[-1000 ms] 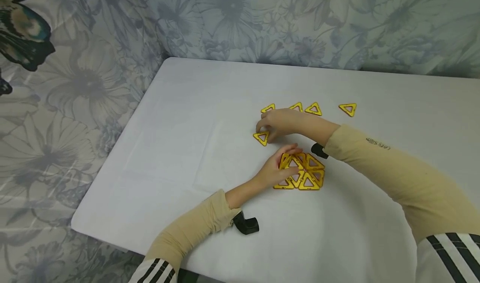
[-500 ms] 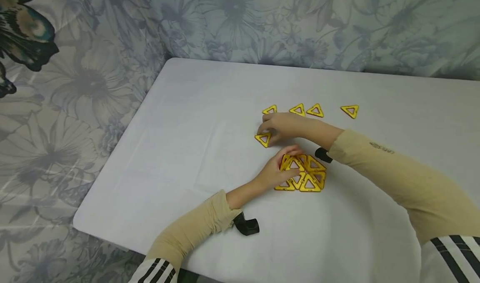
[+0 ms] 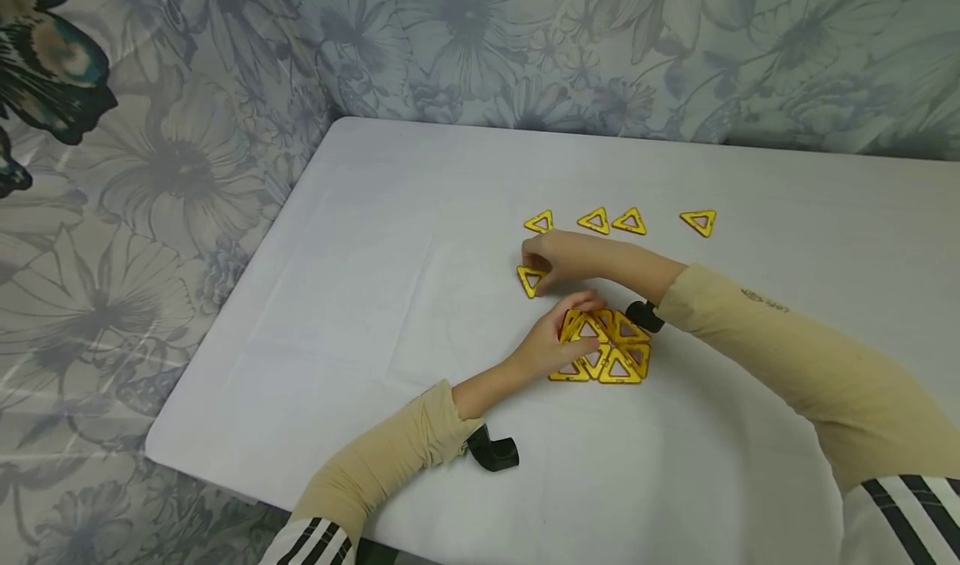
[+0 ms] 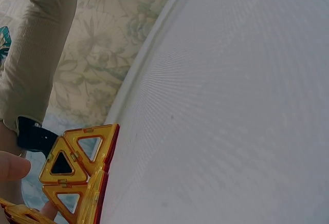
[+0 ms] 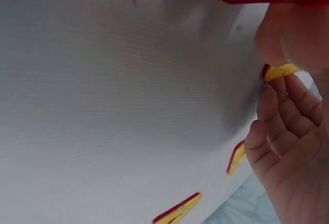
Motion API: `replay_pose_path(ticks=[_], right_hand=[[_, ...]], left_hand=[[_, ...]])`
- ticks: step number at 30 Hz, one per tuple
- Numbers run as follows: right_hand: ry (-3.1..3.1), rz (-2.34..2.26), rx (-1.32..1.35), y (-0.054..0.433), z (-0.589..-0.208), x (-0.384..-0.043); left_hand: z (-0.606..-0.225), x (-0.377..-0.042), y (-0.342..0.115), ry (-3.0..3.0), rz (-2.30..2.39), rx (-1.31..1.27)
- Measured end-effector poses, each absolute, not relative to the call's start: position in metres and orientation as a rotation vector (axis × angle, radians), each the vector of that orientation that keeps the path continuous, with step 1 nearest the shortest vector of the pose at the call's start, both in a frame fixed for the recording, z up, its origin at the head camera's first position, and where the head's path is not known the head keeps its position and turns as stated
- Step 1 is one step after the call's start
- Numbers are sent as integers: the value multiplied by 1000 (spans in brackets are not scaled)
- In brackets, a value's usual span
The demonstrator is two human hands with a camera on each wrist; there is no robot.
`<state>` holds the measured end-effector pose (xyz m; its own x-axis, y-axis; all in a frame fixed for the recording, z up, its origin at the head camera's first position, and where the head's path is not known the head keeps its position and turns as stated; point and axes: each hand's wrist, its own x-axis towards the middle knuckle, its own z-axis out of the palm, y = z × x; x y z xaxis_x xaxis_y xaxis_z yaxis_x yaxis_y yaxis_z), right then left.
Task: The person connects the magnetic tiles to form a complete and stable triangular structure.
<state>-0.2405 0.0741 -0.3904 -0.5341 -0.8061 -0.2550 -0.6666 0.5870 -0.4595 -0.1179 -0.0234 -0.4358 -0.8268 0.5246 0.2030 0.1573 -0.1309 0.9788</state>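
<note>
In the head view my left hand (image 3: 551, 348) grips a joined block of several yellow triangular magnetic tiles (image 3: 621, 367), thumb over its face and fingers at its far side. The left wrist view shows its tiles (image 4: 61, 168) meeting at angles, with the thumb (image 4: 13, 166) beside them. Beyond the block, my right hand (image 3: 573, 257) pinches a loose triangular magnetic tile (image 3: 527, 282) between thumb and fingers. Up close in the right wrist view, the right hand (image 5: 295, 147) has that tile (image 5: 280, 72) at its fingertips, partly hidden.
Farther back on the white table (image 3: 337, 257) lie more loose triangular tiles: one near the right hand (image 3: 538, 222), a pair (image 3: 630, 222), and one farther right (image 3: 699, 222). Dark wrist-camera mounts (image 3: 492, 450) jut from the sleeves. A flowered wall backs the table.
The right hand has drawn its tile slightly right and nearer, turning it a little. Its fingers have shifted off the back-left tile, which shows more fully. The left hand and block stay put.
</note>
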Motion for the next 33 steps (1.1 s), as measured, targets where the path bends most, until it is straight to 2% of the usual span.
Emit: replay_pose_path(ticks=[11, 33], right_hand=[[2424, -412, -1123, 95, -393, -241], [2605, -802, -1075, 153, -405, -222]], left_hand=[[-435, -118, -22, 1880, 2020, 752], [-435, -117, -21, 1871, 2008, 770]])
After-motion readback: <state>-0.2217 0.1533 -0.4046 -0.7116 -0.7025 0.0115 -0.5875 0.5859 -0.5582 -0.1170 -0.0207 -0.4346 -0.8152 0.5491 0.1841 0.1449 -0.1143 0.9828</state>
